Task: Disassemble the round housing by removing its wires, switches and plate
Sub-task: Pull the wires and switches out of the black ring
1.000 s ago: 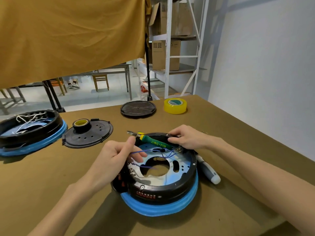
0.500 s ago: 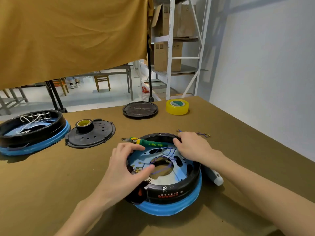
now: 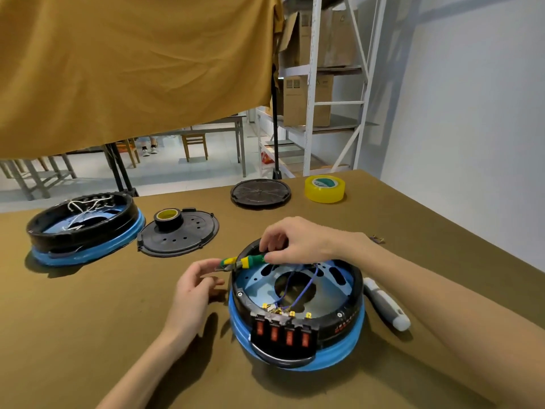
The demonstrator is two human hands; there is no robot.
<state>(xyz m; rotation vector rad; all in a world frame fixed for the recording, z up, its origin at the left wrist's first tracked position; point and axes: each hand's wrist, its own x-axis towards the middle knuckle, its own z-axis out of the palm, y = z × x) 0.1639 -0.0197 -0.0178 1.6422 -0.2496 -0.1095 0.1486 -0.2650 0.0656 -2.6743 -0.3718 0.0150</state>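
on the brown table right before me sits the round housing, black with a blue base, its four red switches facing me and blue wires looping over the metal plate inside. my right hand curls around the green handle of the cutters at the housing's far rim. my left hand rests just beside the housing, fingers loosely bent, fingertips at the cutter's tip. a white screwdriver lies to the right.
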